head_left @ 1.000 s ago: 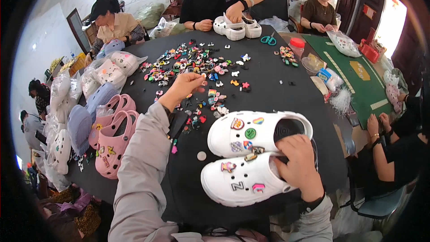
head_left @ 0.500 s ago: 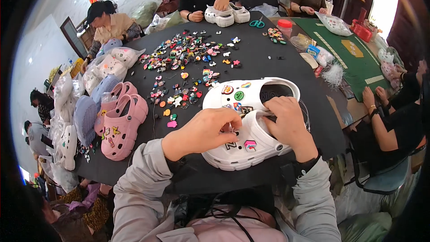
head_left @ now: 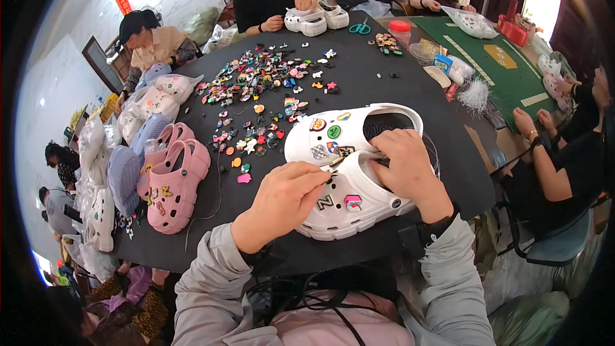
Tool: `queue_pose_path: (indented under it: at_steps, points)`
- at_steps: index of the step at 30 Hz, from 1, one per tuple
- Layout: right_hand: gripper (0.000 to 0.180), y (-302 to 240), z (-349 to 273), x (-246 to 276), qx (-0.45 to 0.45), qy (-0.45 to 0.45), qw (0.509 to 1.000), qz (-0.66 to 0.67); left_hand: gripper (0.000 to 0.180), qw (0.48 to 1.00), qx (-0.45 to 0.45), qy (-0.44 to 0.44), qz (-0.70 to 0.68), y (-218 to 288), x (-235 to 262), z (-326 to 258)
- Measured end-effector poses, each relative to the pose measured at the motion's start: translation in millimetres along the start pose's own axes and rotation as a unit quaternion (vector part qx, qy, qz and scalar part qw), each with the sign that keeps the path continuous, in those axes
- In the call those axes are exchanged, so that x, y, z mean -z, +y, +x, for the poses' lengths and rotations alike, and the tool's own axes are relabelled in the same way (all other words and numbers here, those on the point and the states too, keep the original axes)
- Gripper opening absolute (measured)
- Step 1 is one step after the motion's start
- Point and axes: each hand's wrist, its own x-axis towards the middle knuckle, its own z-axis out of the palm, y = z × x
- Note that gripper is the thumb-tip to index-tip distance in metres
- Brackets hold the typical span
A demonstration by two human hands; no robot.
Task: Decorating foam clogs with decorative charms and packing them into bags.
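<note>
The right hand (head_left: 405, 165) grasped a white, round-toed, rubbery clog (head_left: 356, 182) — beside its matching white mate (head_left: 351, 130) on the black tabletop (head_left: 416, 83); over the grasped clog's toe, the left hand (head_left: 282, 196) bent, its hold unclear.

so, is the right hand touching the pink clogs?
No, the right hand is at the openings of the two white clogs directly in front, while the pink clogs stand apart to the left.

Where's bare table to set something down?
Bare: black table between the white clogs and white stringy bundle; mostly bare between the pink clogs and left hand. Crowded: the loose charms beyond that hand, and bagged shoes at far left.
</note>
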Motion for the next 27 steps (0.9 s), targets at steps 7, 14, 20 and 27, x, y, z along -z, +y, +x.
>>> queue_pose_path:
  at_steps: [7, 14, 20, 27]
  points:
    - [0.025, -1, 0, 1, -0.013, -0.014, 1.0, 0.008, 0.014, 0.997, 0.008, 0.052, -0.052, -2, -7, -4]
    - [0.021, 0, 1, 1, -0.001, -0.007, 1.0, -0.004, 0.025, 0.996, -0.063, 0.057, 0.041, 2, -4, -2]
    - [0.021, 0, 1, 0, -0.001, -0.005, 1.0, -0.007, 0.034, 0.977, -0.127, 0.023, 0.168, 13, -2, 0]
    - [0.02, -2, 0, 0, -0.002, 0.0, 1.0, -0.008, 0.038, 0.968, -0.134, -0.002, 0.212, 20, -6, 8]
